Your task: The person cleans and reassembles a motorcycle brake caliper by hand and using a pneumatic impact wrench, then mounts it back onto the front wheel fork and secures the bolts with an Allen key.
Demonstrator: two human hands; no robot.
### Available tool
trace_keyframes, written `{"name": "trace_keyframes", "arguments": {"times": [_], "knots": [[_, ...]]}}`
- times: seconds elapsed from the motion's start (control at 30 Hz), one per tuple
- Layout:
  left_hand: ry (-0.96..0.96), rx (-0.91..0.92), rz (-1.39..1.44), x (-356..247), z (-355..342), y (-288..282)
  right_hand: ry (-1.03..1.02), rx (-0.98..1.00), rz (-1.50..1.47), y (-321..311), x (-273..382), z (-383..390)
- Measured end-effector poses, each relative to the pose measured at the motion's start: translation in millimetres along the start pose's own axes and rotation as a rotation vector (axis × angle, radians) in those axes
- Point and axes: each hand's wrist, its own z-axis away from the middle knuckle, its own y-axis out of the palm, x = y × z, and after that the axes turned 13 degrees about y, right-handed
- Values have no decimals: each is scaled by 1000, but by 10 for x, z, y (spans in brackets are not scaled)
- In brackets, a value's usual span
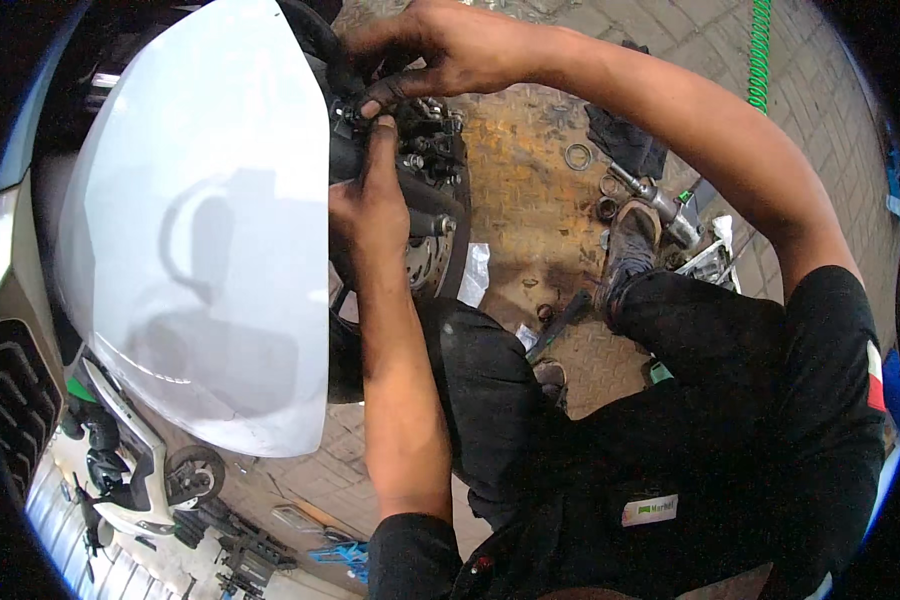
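A glossy white motorcycle fender (210,220) fills the left part of the view. Just past its right edge are a dark fork leg, a brake caliper (440,150) with bolts, and a brake disc (430,262). My left hand (375,205) reaches up beside the fender with its thumb raised; its other fingers are hidden behind the fender edge. From the upper right, my right hand (440,50) bends over the top of the fork, thumb and fingers curled inward. Both thumbs nearly meet at a small black fitting (345,118). What either hand grips is mostly hidden.
On the worn yellow metal plate (530,210) lie a metal ring (577,155), black cloth (625,145), a silver cylindrical tool (675,220) and white paper (476,275). My shoe (630,240) rests beside the tool. A green coiled hose (760,55) hangs at upper right; another motorcycle (135,470) stands lower left.
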Motion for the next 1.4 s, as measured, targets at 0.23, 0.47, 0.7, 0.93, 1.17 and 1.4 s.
{"name": "trace_keyframes", "arguments": {"times": [0.23, 0.47, 0.7, 0.93, 1.17, 1.4], "knots": [[-80, -19, 167, -57, -37, 36, 94, 109, 195, -158, 208, -45], [20, -32, 110, 32, 1, 34, 265, 17, 259, 23, 279, 112], [11, -110, 22, 2, 17, 78, 113, -245, 763, 412, 371, 271], [91, -91, 29, 79, 49, 39, 10, -163, 761, 373, 326, 209], [191, -54, -25, 18, 48, -11, 145, -190, 640, 484, 364, 253], [-95, 36, -167, -256, 45, -79, 448, -127, 489, 528, 634, 219]]}}
